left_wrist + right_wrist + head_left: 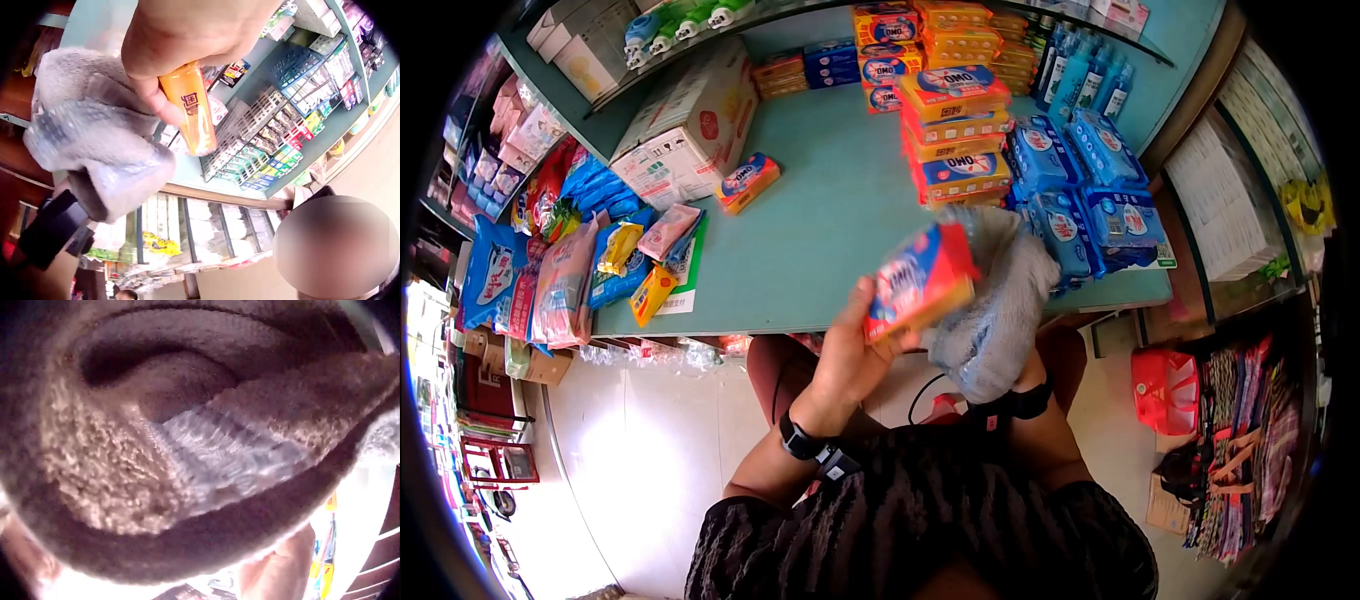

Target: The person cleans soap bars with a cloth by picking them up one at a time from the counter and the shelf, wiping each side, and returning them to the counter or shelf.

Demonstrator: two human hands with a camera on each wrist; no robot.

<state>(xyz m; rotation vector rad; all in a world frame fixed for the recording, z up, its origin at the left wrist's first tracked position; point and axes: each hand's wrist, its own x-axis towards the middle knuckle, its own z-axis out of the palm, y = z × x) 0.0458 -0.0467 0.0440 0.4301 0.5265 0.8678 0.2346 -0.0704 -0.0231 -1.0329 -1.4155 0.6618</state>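
My left hand [845,352] grips an orange, red and blue OMO soap pack [912,285] above the counter's front edge. In the left wrist view the pack's orange side [192,115] shows with dark print, fingers along it. A thick grey cloth [990,300] covers my right hand [1032,374] down to the wrist, just right of the pack. Its folds hang loosely in the left wrist view, with shiny bluish patches. The cloth's textured inside [112,462] fills most of the right wrist view. My right fingers are hidden, so I cannot tell how they lie.
Stacked OMO packs [960,130] and blue wrapped packs [1055,235] stand on the right of the green counter [830,220]. One OMO pack [748,183] lies by a cardboard box [685,130]. Bagged goods [565,270] crowd the left. A red bag [1165,390] sits low at right.
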